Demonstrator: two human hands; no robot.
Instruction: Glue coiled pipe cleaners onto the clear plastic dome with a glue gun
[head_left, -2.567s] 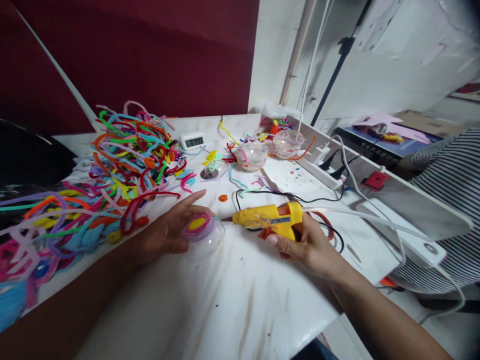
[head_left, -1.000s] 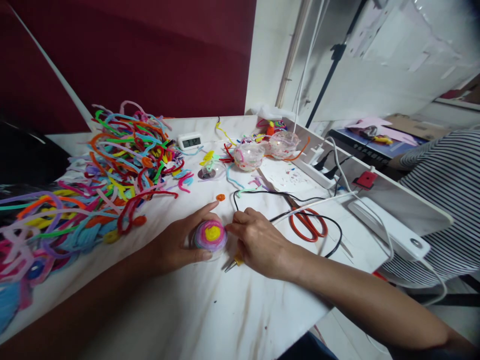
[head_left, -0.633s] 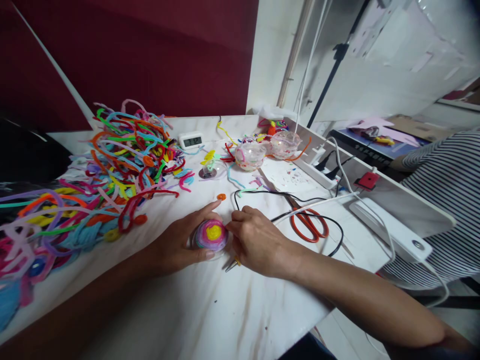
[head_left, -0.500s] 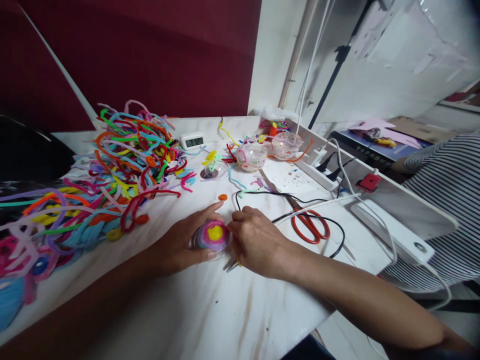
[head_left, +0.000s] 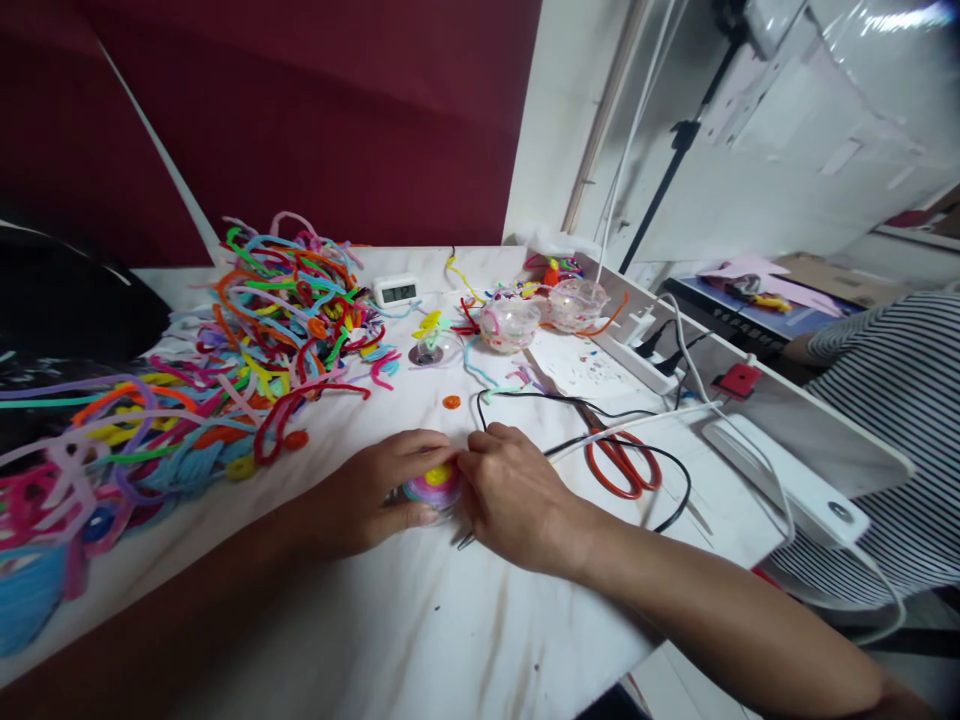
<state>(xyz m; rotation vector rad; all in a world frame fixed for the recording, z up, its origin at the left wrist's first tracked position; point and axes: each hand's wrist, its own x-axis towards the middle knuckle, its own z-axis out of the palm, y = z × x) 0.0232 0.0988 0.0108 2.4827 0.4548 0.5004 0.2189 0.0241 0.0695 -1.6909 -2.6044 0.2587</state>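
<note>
My left hand (head_left: 379, 492) curls around a small clear plastic bowl whose inside shows a round coil of fuzzy pipe cleaner (head_left: 433, 488), yellow in the middle with pink and purple rings. The left thumb and fingers grip its sides and partly cover it. Close against the coil's right edge, my right hand (head_left: 514, 495) is closed in a pinch; what its fingertips hold is hidden. A pointed metal tip (head_left: 466, 541) pokes out below the right hand; whether it is held or lying on the table I cannot tell. A small orange coil (head_left: 451, 402) lies just beyond.
Many pipe cleaners (head_left: 289, 310) are heaped at left. Clear decorated bowls (head_left: 510, 326), a clear dome (head_left: 435, 350) and a digital clock (head_left: 395, 291) stand behind. Orange-handled scissors (head_left: 622, 465), black cable (head_left: 684, 470) and a power strip (head_left: 637, 355) lie right. A person in a striped sleeve (head_left: 885, 400) is beyond.
My left thumb and fingers have closed in over the coil, hiding more of it. The right hand stays pinched at its edge. The view has shifted slightly.
</note>
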